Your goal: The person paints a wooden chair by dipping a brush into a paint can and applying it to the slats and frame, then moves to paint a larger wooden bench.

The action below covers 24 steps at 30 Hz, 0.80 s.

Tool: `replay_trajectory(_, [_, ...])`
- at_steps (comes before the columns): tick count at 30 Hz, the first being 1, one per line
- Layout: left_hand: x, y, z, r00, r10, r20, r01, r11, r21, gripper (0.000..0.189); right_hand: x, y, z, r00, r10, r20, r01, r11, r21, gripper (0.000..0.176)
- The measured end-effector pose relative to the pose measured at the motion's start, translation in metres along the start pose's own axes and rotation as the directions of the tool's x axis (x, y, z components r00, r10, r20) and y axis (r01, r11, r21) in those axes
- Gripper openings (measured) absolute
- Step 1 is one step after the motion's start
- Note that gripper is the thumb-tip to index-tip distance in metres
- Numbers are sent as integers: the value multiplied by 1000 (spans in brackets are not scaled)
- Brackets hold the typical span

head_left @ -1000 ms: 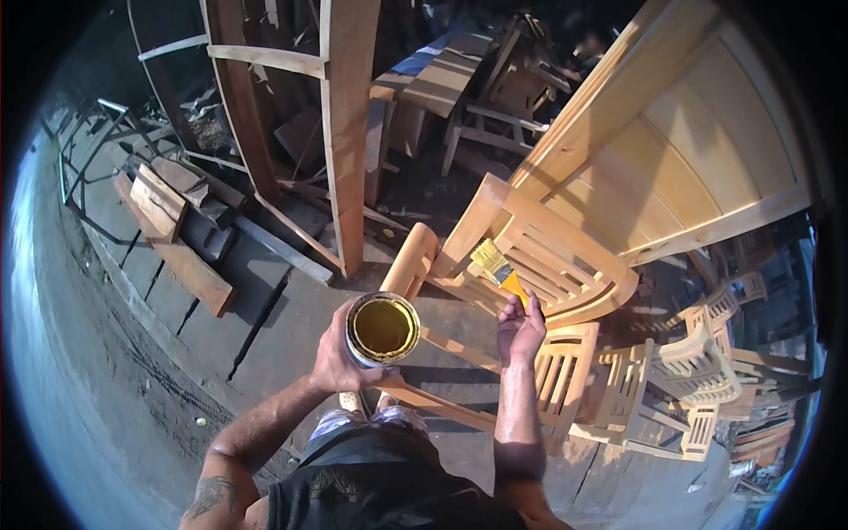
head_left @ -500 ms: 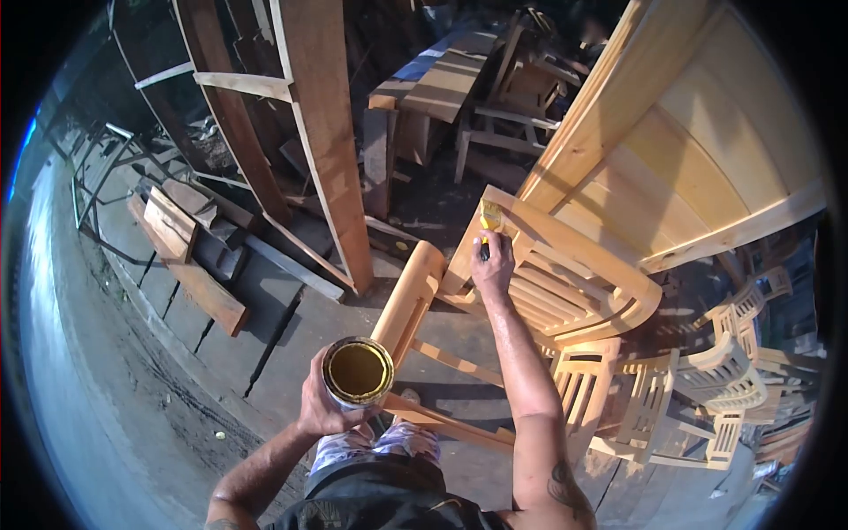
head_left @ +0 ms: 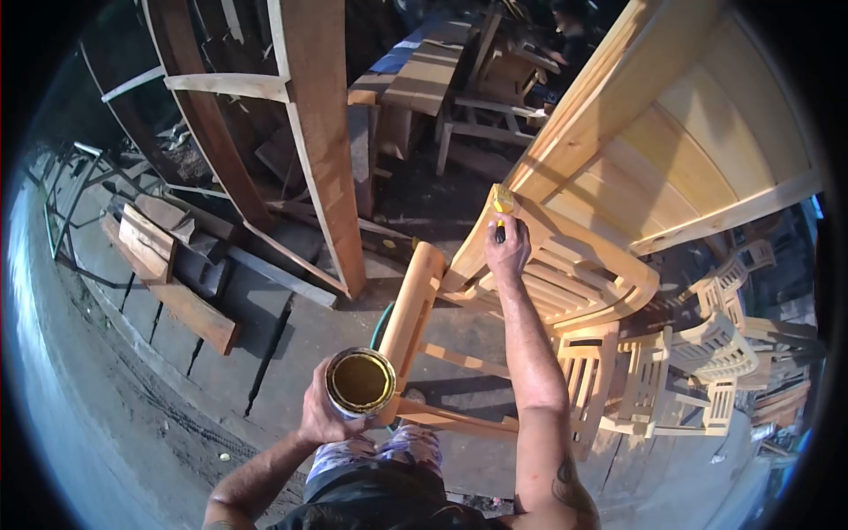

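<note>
My left hand [head_left: 325,411] is wrapped round an open can [head_left: 360,382] with brownish-yellow liquid in it, held upright beside the chair's armrest. In my right hand [head_left: 508,249] is a paintbrush [head_left: 502,201], gripped by its dark handle. Its yellow head meets the top rail at the upper left corner of a wooden chair [head_left: 587,234] with a slatted back. The chair's near armrest [head_left: 411,300] runs between my two hands. My fingers hide part of the brush handle.
A tall panelled wooden door [head_left: 671,150] leans behind the chair. More slatted chairs [head_left: 649,375] stand at the right. Upright posts [head_left: 318,132] and a pile of planks [head_left: 168,256] are on the left. At the back are a bench [head_left: 424,71] and a person [head_left: 574,40].
My right hand and the brush have shifted slightly right and up along the chair's top edge. The view has moved a little. The left hand still holds the can.
</note>
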<state>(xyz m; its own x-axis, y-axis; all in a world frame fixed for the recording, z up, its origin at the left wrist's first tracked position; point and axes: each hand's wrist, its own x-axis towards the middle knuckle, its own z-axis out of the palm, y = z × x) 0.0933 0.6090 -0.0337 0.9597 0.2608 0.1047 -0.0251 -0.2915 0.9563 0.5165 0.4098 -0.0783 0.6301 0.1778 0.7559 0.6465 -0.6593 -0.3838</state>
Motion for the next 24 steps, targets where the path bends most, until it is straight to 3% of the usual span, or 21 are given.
replay_trajectory(5, [7, -16, -31, 998, -42, 44, 41, 999, 14, 118, -63, -1, 15, 1000, -6, 16, 7, 998, -56, 18])
replay_trajectory(7, [6, -22, -42, 997, -54, 54, 53, 999, 9, 118, -111, -10, 13, 986, 115, 122, -108, 992, -68, 18])
replay_trajectory(9, [10, -22, -53, 996, -57, 71, 55, 998, 38, 119, -130, -16, 10, 985, 136, 111, -132, 990, -45, 17])
replay_trajectory(13, [13, -35, -67, 996, 9, 83, -12, 999, 38, 116, -63, -37, -4, 995, 88, -45, -89, 996, -3, 20])
replay_trajectory(17, [24, -22, -65, 992, 82, 95, -85, 996, 23, 109, -15, -10, 8, 994, 88, -59, -90, 996, -23, 19])
replay_trajectory(21, [29, -11, -59, 989, 128, 67, -130, 991, 18, 107, -94, 2, 16, 991, 136, -18, -137, 990, -28, 18])
replay_trajectory(24, [31, -8, -55, 993, 56, 108, -58, 998, 23, 108, -161, -10, 3, 947, 320, -10, -318, 945, 79, 19])
